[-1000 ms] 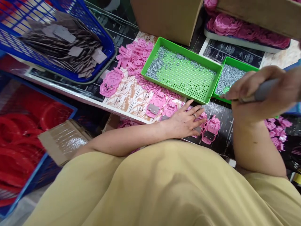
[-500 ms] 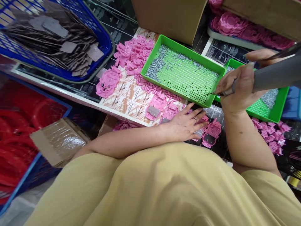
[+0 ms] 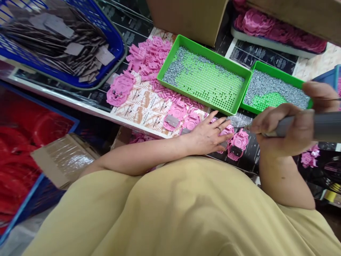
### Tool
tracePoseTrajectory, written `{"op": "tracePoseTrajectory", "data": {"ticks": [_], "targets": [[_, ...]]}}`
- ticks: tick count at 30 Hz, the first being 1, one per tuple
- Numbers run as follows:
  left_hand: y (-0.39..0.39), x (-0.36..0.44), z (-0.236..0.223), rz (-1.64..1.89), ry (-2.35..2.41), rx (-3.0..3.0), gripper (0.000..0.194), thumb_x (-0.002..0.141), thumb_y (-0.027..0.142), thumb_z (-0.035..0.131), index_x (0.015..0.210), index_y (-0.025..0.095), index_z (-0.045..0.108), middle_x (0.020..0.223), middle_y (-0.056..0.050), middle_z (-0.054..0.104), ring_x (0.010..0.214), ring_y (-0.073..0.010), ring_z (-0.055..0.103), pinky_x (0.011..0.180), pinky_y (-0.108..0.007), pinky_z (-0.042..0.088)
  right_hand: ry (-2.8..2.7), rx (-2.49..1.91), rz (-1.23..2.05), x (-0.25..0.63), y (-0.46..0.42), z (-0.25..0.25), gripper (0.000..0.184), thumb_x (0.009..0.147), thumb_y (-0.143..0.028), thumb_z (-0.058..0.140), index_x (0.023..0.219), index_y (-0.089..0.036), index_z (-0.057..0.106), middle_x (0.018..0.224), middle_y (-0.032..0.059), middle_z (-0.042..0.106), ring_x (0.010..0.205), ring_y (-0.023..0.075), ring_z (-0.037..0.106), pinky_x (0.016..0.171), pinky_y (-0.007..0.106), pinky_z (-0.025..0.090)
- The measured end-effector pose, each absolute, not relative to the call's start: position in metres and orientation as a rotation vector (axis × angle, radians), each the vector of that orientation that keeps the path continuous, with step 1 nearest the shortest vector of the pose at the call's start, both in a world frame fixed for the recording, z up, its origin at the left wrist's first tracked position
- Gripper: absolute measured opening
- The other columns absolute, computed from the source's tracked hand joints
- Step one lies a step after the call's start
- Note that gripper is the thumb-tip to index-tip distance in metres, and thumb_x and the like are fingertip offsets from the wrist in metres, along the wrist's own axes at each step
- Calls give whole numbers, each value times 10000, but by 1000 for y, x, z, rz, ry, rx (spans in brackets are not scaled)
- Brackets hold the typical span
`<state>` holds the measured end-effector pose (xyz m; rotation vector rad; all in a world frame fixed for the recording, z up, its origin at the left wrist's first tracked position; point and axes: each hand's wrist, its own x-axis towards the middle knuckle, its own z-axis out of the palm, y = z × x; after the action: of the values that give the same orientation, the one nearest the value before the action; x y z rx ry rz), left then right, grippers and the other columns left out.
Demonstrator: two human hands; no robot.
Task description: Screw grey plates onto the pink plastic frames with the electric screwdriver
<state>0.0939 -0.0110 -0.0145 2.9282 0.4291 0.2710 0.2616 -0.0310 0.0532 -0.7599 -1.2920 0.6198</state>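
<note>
Head view: the left hand (image 3: 206, 137) lies flat, fingers spread, pressing a pink plastic housing (image 3: 238, 144) on the desk (image 3: 138, 103) at centre frame. The right hand (image 3: 287, 129), its grip closed around a grey electric screwdriver (image 3: 306, 126), points the bit at the housing just left. The housing looks light, stiff and prone to sliding, so it is best steadied by its edges.

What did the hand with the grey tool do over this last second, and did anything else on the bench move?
The right hand, gripping the grey screwdriver throughout, went from beside the green trays to the near edge of the left green tray with its tip, then came down so the tip now points at the pink part by the left hand. The left hand stayed flat on the pink parts. Nothing else visibly moved.
</note>
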Motion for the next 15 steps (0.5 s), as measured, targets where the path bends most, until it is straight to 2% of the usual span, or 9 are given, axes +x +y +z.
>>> {"op": "tracePoseTrajectory", "data": {"ticks": [2, 6, 10, 13, 15], "targets": [[-11, 94, -14, 265, 433, 2927, 477, 962, 487, 573, 1375, 250, 579, 1488, -171, 502, 1376, -330, 479, 1118, -614, 349, -1334, -718, 620, 261, -33, 46, 117, 903, -286, 586, 1014, -251, 577, 488, -116, 455, 332, 60, 430, 350, 176, 450], [-12, 95, -14, 249, 436, 2936, 479, 964, 488, 568, 1376, 245, 577, 1493, -165, 497, 1384, -319, 470, 1132, -587, 349, -1316, -701, 642, 258, -29, 33, 92, 879, -240, 615, 968, -232, 595, 506, -101, 457, 334, 60, 431, 328, 175, 417], [-12, 95, -14, 240, 452, 2944, 495, 956, 504, 578, 1381, 250, 571, 1491, -149, 504, 1380, -308, 472, 1149, -580, 332, -1338, -671, 628, 256, -29, 29, 165, 854, -228, 652, 1016, -260, 662, 512, -87, 488, 328, 71, 425, 297, 208, 404], [-12, 94, -14, 259, 460, 2932, 483, 959, 498, 576, 1379, 258, 575, 1493, -141, 504, 1367, -314, 485, 1146, -595, 329, -1372, -735, 662, 263, -28, 39, 239, 856, -298, 663, 1094, -300, 643, 472, -103, 466, 298, 80, 398, 279, 226, 387], [-12, 94, -14, 264, 445, 2935, 478, 964, 501, 566, 1377, 261, 576, 1499, -137, 499, 1368, -311, 484, 1146, -596, 328, -1329, -841, 712, 274, -20, 48, 339, 823, -474, 695, 1102, -307, 599, 452, -119, 437, 283, 86, 388, 278, 238, 375]]}}
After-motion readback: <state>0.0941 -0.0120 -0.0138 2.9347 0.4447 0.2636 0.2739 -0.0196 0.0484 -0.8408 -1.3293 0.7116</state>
